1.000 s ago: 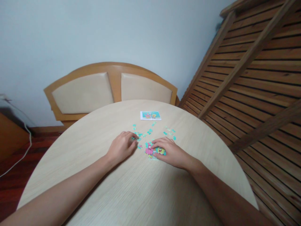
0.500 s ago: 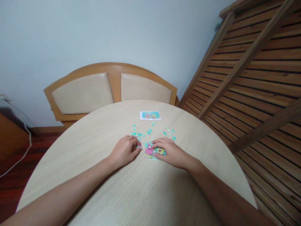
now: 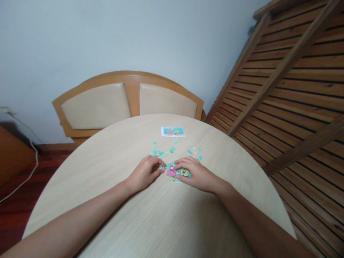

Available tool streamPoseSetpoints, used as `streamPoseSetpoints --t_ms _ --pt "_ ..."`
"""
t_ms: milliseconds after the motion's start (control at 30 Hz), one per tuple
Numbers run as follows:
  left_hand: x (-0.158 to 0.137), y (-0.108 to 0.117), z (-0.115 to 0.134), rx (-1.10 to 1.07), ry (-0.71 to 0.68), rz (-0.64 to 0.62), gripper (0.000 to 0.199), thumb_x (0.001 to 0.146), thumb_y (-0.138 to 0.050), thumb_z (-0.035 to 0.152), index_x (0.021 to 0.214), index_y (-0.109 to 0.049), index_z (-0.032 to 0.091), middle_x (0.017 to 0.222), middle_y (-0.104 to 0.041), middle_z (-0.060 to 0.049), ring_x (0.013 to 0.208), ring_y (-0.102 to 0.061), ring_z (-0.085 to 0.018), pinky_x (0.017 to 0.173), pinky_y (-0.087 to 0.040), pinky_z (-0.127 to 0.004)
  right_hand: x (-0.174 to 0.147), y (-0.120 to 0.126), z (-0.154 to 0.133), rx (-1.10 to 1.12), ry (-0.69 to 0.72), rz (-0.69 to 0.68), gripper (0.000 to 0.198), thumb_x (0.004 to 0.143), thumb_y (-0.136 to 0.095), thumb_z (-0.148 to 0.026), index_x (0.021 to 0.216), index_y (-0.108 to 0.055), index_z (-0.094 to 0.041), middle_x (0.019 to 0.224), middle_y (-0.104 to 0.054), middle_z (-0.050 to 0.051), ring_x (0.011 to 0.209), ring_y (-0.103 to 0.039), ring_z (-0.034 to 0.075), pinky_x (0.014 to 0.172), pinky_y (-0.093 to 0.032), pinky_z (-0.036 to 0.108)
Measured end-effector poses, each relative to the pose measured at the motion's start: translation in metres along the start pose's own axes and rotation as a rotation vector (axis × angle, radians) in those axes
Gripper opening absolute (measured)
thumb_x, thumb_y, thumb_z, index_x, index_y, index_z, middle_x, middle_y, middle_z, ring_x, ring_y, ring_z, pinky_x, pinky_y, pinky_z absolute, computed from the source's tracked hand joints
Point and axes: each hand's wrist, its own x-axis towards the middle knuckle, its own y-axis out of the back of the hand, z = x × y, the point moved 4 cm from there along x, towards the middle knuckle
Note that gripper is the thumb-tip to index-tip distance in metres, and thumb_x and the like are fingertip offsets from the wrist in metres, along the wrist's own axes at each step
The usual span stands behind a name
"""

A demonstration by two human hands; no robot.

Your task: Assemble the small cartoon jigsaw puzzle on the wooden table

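Note:
My left hand (image 3: 146, 172) pinches a small pink and teal jigsaw piece (image 3: 162, 168) between thumb and fingertips, just left of a partly joined jigsaw puzzle (image 3: 171, 172). That puzzle shows a pink starfish figure and a yellow sponge figure on teal. My right hand (image 3: 195, 172) rests over the puzzle's right side, its thumb and fingers gripping it and hiding part of it. Loose teal jigsaw pieces (image 3: 172, 150) lie scattered beyond both hands. Whether the pink piece touches the puzzle I cannot tell.
A picture card (image 3: 173, 132) with the same two figures lies farther back on the round wooden table (image 3: 107, 222). Behind the table stands a padded wooden headboard-like back (image 3: 131, 93). A slatted wooden panel (image 3: 295, 79) leans at the right, and a white cable (image 3: 34, 157) hangs at the left.
My left hand has moved slightly right, bringing the pink piece closer to the puzzle, and more of the piece shows. My right hand stays on the puzzle. The view has shifted a little.

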Motion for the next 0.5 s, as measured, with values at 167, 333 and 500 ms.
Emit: streamPoseSetpoints --t_ms 167,333,500 --pt "0.0016 -0.0009 0.0040 0.012 -0.061 -0.039 0.011 0.092 -0.066 0.026 0.101 -0.072 0.022 0.094 -0.072 -0.004 0.096 -0.062 -0.022 0.091 -0.046 -0.035 -0.0009 0.0004 -0.0009 0.002 0.001 -0.007 0.022 0.090 -0.070 -0.034 0.111 -0.072 -0.026 0.124 -0.069 0.007 0.119 -0.059 0.024 0.104 -0.041 0.041" --pt "0.0019 -0.0024 0.0031 0.020 -0.099 -0.066 0.011 0.094 -0.066 0.029 0.099 -0.074 0.024 0.097 -0.073 -0.003 0.098 -0.062 -0.021 0.094 -0.044 -0.036 -0.0011 -0.0007 0.0006 -0.001 -0.001 -0.009 0.022 0.090 -0.070 -0.035 0.110 -0.073 -0.026 0.124 -0.069 0.006 0.119 -0.058 0.024 0.104 -0.041 0.040" --pt "0.0019 -0.0028 0.0033 0.023 -0.146 -0.062 0.012 0.095 -0.066 0.032 0.100 -0.075 0.026 0.099 -0.074 -0.003 0.099 -0.063 -0.021 0.095 -0.045 -0.036 -0.0007 -0.0025 0.0027 -0.003 0.004 -0.003 0.023 0.089 -0.071 -0.036 0.110 -0.073 -0.027 0.124 -0.069 0.006 0.119 -0.058 0.024 0.104 -0.041 0.040"
